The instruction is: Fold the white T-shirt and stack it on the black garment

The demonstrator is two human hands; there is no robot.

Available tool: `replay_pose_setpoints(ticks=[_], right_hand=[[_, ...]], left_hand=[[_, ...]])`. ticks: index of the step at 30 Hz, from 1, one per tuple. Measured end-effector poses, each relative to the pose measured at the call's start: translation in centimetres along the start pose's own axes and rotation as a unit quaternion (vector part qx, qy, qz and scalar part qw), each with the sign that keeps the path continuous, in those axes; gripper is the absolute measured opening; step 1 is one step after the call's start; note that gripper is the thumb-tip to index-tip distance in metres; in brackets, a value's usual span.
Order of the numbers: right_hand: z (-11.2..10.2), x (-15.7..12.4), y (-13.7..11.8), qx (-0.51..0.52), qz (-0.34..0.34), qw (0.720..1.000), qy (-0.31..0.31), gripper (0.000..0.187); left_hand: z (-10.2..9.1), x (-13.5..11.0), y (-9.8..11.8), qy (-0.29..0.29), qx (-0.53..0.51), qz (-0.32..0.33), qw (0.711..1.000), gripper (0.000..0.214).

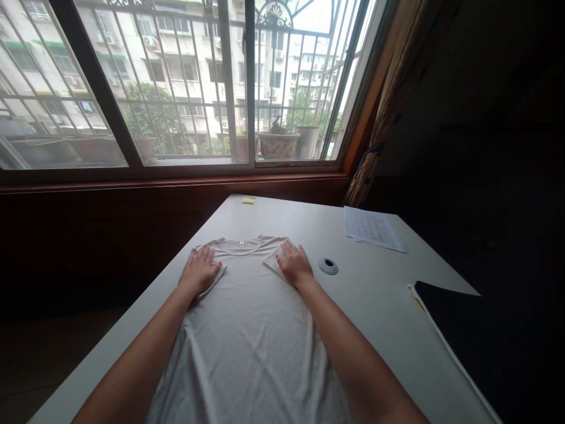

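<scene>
Stretching away from the near side across a white table (375, 312), an off-white T-shirt (256, 330) lies flat, its near end out of view. Long soft creases cross the near part of its body and the cloth ridges up along both sides; farther up it is smoother. At the near right is a dark shape (459, 341) with a light edge, too dim to identify. Farther off, both short sleeves are folded inward over the shirt. The left hand (198, 272) rests palm down on the left sleeve (216, 280), the right hand (295, 263) on the right sleeve (272, 263); the fingers of both are extended and slightly apart, clamped on nothing, with the cloth beneath them. Right of the right hand sits a round grommet (328, 266). Between the hands and slightly beyond is the rounded neckline (241, 253), a small label (241, 243) inside. Printed sheets (374, 228) lie far right, a yellow note (248, 200) at the far edge. Past the table is a window (249, 88).
</scene>
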State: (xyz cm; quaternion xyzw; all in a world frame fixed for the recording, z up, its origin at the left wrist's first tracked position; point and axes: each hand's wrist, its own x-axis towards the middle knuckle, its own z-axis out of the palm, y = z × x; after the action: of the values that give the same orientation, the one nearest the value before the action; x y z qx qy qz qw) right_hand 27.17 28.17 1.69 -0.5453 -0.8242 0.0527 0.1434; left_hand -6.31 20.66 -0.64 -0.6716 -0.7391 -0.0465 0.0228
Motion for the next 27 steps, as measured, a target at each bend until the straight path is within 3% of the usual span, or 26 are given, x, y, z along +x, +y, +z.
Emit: replay_pose_setpoints(ticks=[3, 6, 9, 12, 15, 17, 20, 27], right_hand=[[-1.5, -1.7, -0.8, 0.004, -0.005, 0.999, 0.046, 0.054], [-2.5, -5.3, -2.2, 0.009, -0.016, 0.997, 0.07, 0.052], [-2.1, -11.5, -4.1, 0.039, -0.078, 0.994, 0.063, 0.056], [-0.4, -19.2, -5.5, 0.039, -0.148, 0.987, 0.054, 0.067], [1.1, -25.7, -4.9, -0.004, -0.233, 0.967, 0.104, 0.082], [1.1, -28.4, -3.4, -0.064, -0.267, 0.952, 0.137, 0.08], [-0.5, -30.4, -0.7, -0.126, -0.267, 0.944, 0.145, 0.074], [-4.1, -30.7, 3.4, -0.123, -0.256, 0.957, 0.057, 0.078]], left_hand=[[0.0, 0.0, 0.0, -0.001, 0.002, -0.002, 1.0, 0.072], [0.2, 0.1, -0.1, 0.0, 0.004, -0.002, 1.0, 0.073], [0.4, 0.3, -0.3, 0.002, 0.006, 0.001, 1.0, 0.073], [0.6, 0.4, -0.3, 0.002, 0.008, 0.003, 1.0, 0.074], [0.7, 0.4, -0.4, 0.0, 0.011, 0.002, 1.0, 0.073], [0.7, 0.5, -0.3, -0.001, 0.013, 0.001, 1.0, 0.073], [0.5, 0.5, -0.2, -0.005, 0.015, -0.004, 1.0, 0.074], [0.2, 0.0, 0.4, -0.012, 0.015, -0.037, 0.999, 0.073]])
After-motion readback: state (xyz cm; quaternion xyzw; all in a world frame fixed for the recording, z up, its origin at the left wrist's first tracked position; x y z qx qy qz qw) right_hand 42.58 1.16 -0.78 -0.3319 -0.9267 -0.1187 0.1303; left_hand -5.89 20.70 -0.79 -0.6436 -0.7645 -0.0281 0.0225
